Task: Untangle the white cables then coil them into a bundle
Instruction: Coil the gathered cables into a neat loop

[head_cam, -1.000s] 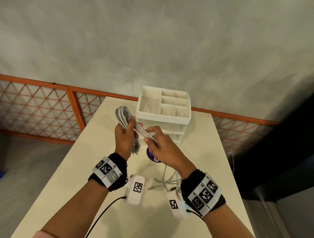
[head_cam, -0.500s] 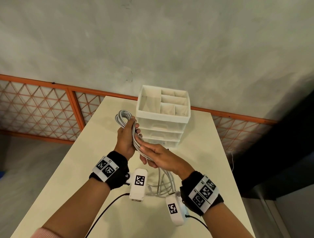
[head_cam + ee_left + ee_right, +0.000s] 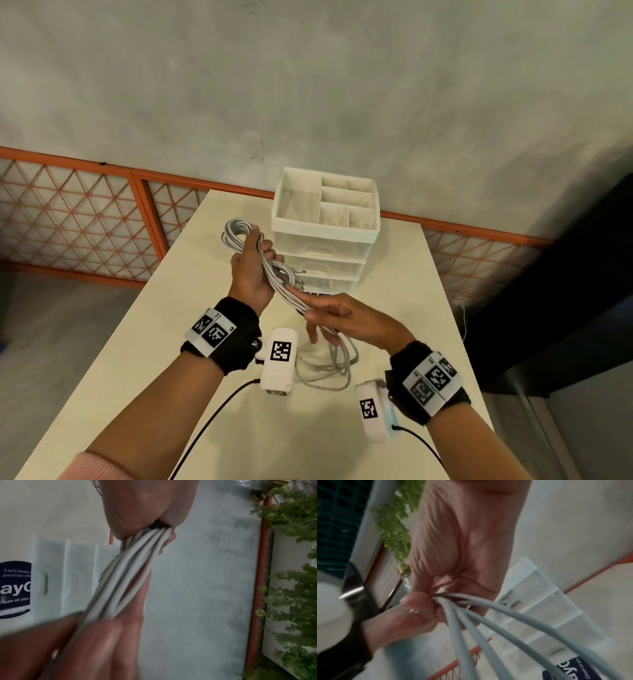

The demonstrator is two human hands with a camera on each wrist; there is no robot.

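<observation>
A bundle of white cables point(image 3: 239, 231) loops above my left hand point(image 3: 251, 270), which grips the coiled part with curled fingers over the table. The strands point(image 3: 126, 574) run down and right from that fist to my right hand point(image 3: 329, 317), which pinches them between thumb and fingers. In the right wrist view several cable strands point(image 3: 471, 628) fan out from the pinch. Loose cable ends point(image 3: 329, 370) hang below the right hand and lie in loops on the table point(image 3: 171, 342).
A white plastic drawer organiser point(image 3: 325, 226) with open top compartments stands at the back of the table, just behind the hands. A dark-labelled item shows low by the drawers point(image 3: 15, 588). An orange lattice railing point(image 3: 68, 219) and grey wall lie beyond the table.
My right hand has slid down the strands, away from the left hand and toward me. The left hand keeps its grip on the coil and has shifted slightly.
</observation>
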